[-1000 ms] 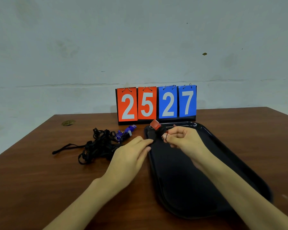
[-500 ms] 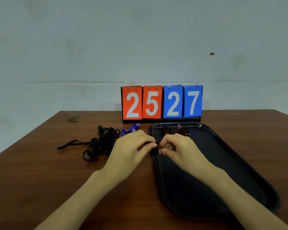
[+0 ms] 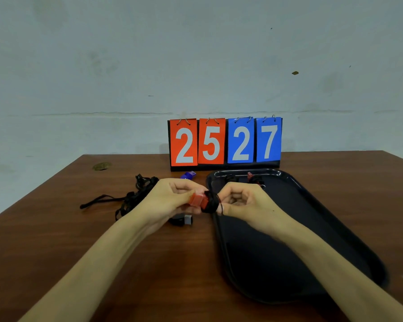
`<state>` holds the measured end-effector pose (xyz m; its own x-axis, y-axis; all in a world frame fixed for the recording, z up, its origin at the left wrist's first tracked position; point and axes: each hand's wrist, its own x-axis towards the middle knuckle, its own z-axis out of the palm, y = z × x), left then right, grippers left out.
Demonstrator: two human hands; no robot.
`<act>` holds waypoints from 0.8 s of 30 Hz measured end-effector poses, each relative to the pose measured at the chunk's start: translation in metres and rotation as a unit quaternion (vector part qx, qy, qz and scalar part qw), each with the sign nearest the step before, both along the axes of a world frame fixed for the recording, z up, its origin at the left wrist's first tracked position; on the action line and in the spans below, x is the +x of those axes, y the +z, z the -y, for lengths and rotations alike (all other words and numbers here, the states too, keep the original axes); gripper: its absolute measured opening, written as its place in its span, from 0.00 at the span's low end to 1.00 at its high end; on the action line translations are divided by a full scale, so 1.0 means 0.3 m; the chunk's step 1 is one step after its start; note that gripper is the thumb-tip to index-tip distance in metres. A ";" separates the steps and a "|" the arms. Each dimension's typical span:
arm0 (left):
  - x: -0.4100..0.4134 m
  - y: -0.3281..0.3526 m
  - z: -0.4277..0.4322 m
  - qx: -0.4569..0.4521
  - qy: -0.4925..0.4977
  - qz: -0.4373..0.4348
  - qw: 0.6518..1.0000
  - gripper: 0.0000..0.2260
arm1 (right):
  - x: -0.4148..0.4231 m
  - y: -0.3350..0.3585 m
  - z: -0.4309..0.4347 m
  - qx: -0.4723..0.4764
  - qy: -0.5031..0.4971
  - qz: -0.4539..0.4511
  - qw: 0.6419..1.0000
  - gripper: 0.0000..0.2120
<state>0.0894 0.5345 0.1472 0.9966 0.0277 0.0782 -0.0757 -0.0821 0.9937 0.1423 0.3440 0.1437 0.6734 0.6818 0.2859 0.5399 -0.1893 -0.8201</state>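
On my feed, the left part of the brown table (image 3: 56, 228) carries a tangle of black cords (image 3: 135, 197), at about ten o'clock from the hands. A blue whistle (image 3: 188, 175) lies just past it, at twelve o'clock from the left hand (image 3: 170, 201). That hand has its fingers and thumb curled round a red whistle (image 3: 196, 200), held up above the table just beside the tray's left rim. At six o'clock under the hand, a dark whistle (image 3: 183, 220) with a grey end rests on the wood.

At three o'clock from the red whistle, a black cord (image 3: 211, 202) sits bunched in a coil against its end. The right hand (image 3: 244, 202) pinches that cord, its fingers folded tight toward the palm. I think the cord is wound round the whistle, though the blur leaves me unsure. The two hands are almost touching.

The black tray (image 3: 312, 228) runs under the right wrist toward four o'clock. At its far end, at twelve o'clock from the right hand, lies a second red whistle (image 3: 250, 175) with a dark bundle beside it. Behind it all the flip scoreboard (image 3: 225, 142) stands upright, reading 25 in red and 27 in blue.
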 end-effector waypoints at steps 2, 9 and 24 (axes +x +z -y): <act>0.000 0.006 -0.006 -0.027 -0.004 -0.011 1.000 0.09 | 0.004 0.001 0.002 0.007 -0.006 -0.006 1.000 0.07; -0.002 0.010 -0.036 -0.078 -0.043 -0.113 0.990 0.07 | 0.011 -0.014 -0.001 -0.028 -0.010 0.013 0.999 0.10; 0.023 -0.037 -0.073 -0.127 -0.114 -0.178 0.969 0.08 | -0.007 -0.022 -0.008 -0.040 0.062 -0.075 0.994 0.05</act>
